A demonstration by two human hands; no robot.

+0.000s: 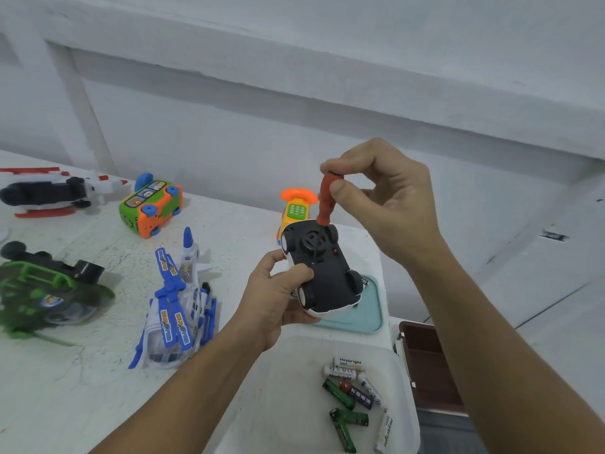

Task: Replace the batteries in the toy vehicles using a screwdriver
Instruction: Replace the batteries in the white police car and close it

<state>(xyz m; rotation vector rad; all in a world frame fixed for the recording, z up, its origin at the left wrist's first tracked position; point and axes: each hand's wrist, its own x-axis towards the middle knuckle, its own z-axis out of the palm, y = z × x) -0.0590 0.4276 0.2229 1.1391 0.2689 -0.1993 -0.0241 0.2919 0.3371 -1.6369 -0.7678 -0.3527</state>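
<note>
My left hand (278, 293) grips a white toy car (324, 276) turned upside down, its black underside and wheels facing up, held above the table. A red-handled screwdriver (327, 198) stands upright over it, pinched at the top by my right hand (389, 204). Its dark shaft runs down to the car's underside near the round speaker grille. Several loose batteries (353, 398), white, green and blue, lie in a white tray (294, 388) below the car.
On the white table (98, 371) lie a blue-white helicopter (178, 306), a green helicopter (42, 293), a black-white-red helicopter (49, 191), an overturned green-orange bus (150, 204) and an orange toy phone (296, 208). A teal lid (370, 319) sits under the car. A brown box (429, 365) is at right.
</note>
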